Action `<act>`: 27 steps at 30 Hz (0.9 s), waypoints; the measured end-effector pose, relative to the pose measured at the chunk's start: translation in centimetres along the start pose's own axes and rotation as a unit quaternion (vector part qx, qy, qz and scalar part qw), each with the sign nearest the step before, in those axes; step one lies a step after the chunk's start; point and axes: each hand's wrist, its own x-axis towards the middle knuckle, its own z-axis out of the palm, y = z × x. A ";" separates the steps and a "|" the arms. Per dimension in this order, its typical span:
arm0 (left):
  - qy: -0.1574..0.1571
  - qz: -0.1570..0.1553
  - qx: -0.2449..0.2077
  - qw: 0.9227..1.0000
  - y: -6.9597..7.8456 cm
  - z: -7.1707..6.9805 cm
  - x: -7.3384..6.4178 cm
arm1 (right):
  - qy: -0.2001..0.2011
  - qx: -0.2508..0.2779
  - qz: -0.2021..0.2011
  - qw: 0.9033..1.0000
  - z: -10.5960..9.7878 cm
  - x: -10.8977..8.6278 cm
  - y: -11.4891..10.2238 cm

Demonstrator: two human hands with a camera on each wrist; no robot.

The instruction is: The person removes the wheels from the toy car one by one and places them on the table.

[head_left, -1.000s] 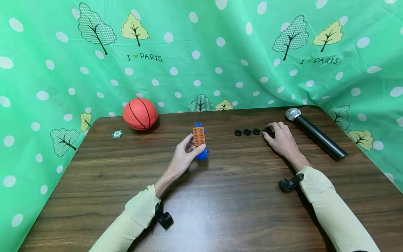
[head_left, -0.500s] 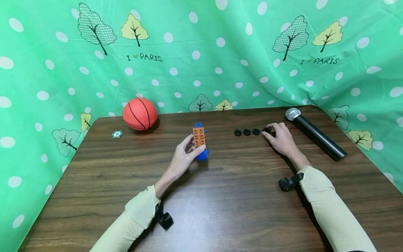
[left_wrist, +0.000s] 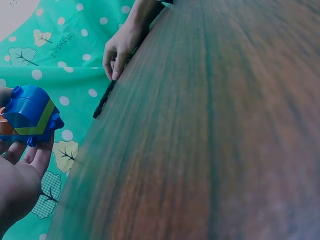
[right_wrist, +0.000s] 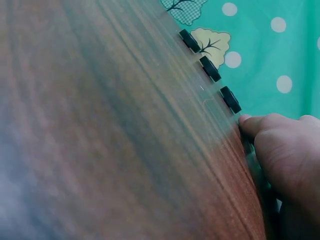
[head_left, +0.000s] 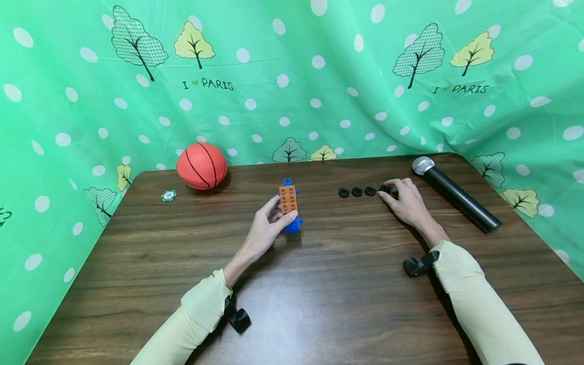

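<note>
My left hand (head_left: 263,230) holds a toy vehicle body made of building bricks, with the thumb across its top. Orange studded bricks (head_left: 288,195) sit along it, and a blue hook sticks out at the far end. In the left wrist view its rounded blue end (left_wrist: 34,111) carries a yellow-green stripe. My right hand (head_left: 409,204) pinches a small black wheel (head_left: 386,188) between thumb and fingers at the tabletop; the hand partly hides it. Three more black wheels (head_left: 357,191) lie in a row left of it, also seen in the right wrist view as thick discs (right_wrist: 230,100).
On the wooden table (head_left: 319,284), a black microphone (head_left: 461,195) with a silver head lies right of my right hand. A red ball (head_left: 202,166) with black lines stands at the back left, beside a poker chip (head_left: 169,195). A green curtain (head_left: 255,101) hangs behind.
My right fingers have shifted slightly on the black wheel, which stays at the end of the row. My left hand holds the toy vehicle body in the same place. The head view has moved slightly.
</note>
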 end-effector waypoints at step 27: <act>-0.012 -0.004 0.015 1.000 0.1 0.1 0.1 | 0.087 0.071 -0.072 0.991 -0.1 -1.4 -2.7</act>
